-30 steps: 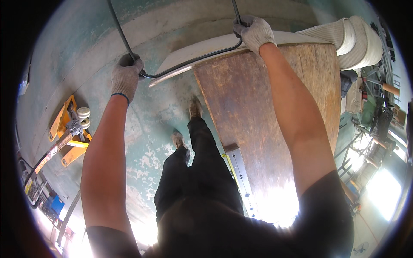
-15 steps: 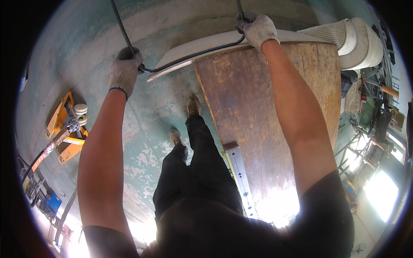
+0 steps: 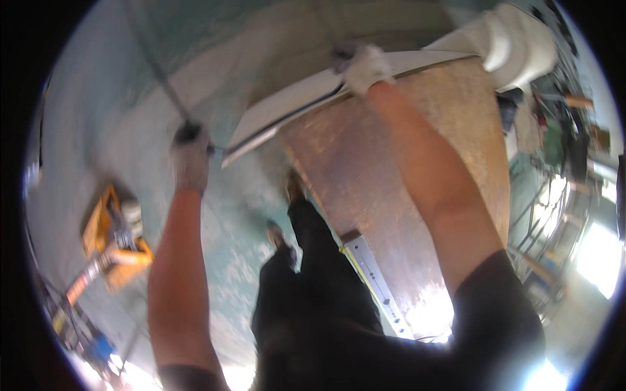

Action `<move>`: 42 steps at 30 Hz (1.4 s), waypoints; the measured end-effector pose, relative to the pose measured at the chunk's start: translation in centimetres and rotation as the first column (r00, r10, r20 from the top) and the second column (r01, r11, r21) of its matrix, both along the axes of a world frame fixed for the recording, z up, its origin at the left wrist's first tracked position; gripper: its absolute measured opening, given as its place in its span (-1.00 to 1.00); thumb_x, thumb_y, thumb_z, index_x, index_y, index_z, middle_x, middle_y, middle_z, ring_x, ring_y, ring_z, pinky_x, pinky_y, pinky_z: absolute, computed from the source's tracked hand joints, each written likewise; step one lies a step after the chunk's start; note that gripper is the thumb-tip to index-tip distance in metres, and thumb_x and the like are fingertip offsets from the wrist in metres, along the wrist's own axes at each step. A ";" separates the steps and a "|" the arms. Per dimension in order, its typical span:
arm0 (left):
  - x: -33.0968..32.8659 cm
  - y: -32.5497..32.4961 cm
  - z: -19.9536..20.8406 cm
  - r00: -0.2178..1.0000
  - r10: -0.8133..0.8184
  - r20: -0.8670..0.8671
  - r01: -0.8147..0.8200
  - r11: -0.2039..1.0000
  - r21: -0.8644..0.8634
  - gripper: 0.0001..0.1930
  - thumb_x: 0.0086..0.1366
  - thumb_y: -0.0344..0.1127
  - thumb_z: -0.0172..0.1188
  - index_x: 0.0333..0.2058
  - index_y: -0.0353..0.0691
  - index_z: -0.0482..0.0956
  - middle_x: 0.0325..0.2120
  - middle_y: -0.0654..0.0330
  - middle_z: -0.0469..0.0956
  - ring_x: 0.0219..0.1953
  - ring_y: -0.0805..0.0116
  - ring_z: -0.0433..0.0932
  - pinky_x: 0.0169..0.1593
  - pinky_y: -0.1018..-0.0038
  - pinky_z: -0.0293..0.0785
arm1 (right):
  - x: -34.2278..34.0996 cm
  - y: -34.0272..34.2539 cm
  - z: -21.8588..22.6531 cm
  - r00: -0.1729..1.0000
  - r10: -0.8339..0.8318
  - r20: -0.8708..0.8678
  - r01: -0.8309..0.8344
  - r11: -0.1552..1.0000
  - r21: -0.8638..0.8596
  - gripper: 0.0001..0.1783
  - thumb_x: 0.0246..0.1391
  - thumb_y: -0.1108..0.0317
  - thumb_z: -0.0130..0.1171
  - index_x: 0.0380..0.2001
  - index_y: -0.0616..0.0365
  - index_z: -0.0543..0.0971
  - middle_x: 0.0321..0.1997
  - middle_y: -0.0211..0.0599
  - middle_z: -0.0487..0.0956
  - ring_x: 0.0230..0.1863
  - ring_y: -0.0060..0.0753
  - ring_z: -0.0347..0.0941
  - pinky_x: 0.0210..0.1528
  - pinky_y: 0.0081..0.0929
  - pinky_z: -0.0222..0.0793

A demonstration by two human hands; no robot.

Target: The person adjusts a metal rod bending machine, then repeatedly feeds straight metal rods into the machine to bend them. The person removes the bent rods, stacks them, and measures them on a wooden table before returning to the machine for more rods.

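Observation:
My left hand [image 3: 190, 156], in a light knitted glove with dark fingers, is closed around one corner of a bent dark metal rod [image 3: 293, 115]. My right hand [image 3: 362, 67], gloved alike, grips the rod near its other bend. Between the hands the crosspiece runs over a pale board edge, and two long legs reach away toward the far edge of the view, blurred by motion. Below my right forearm lies a worn brown wooden tabletop [image 3: 385, 150]. A long pale board [image 3: 280, 98] sits along its far edge.
A drilled metal strip [image 3: 376, 281] with a yellow edge lies along the tabletop's near left side. A yellow pallet jack [image 3: 120, 251] stands on the left floor. White rolled material [image 3: 521, 49] is at the far right, with racks and clutter beyond the table.
My left hand has come lower in the view and nearer to me, tilting the rod. My right hand has shifted left and slightly farther out. The whole view has turned a little.

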State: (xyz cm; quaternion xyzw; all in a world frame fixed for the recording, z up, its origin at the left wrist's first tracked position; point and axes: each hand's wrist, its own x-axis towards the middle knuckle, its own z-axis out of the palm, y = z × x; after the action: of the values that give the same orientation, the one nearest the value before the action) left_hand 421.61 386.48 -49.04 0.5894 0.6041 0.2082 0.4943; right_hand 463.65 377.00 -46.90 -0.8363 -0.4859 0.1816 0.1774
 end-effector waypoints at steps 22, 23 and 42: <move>-5.6 -34.8 10.9 0.456 -0.876 0.156 0.889 0.458 -0.028 -0.81 0.45 -0.56 0.37 -0.01 -0.42 0.66 -0.25 0.17 0.65 -0.28 0.37 0.60 -0.24 0.32 0.59 | -40.2 -67.0 16.1 0.297 -0.908 -0.294 0.951 0.254 0.176 -0.75 0.40 0.26 0.41 0.05 0.08 0.79 -0.14 0.00 0.82 -0.07 0.19 0.78 0.02 -0.04 0.68; -5.1 -36.7 10.6 0.392 -0.906 0.158 0.918 0.397 0.002 -0.83 0.45 -0.55 0.37 -0.03 -0.40 0.66 -0.27 0.18 0.64 -0.29 0.38 0.59 -0.26 0.33 0.56 | -42.5 -69.2 16.1 0.207 -0.926 -0.315 0.978 0.188 0.091 -0.74 0.38 0.25 0.42 0.05 0.08 0.80 -0.13 -0.01 0.83 -0.07 0.16 0.79 0.02 -0.06 0.68; 3.3 -60.1 -1.5 0.229 -0.961 0.157 0.905 0.151 -0.397 -0.81 0.51 -0.35 0.26 -0.01 -0.26 0.71 0.01 -0.03 0.71 -0.06 0.02 0.69 -0.03 0.05 0.68 | -53.1 -93.2 7.9 -0.206 -0.856 -0.474 0.978 -0.167 -0.124 -0.56 0.27 0.14 0.42 0.18 -0.03 0.74 0.04 -0.05 0.84 0.10 0.17 0.81 0.11 0.02 0.71</move>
State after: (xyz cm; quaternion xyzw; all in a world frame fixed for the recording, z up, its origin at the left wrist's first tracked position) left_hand 424.92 326.42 -50.49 0.7290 0.1688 -0.3130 0.5849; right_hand 410.57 283.77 -39.03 -0.8124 0.3384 0.0768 0.4686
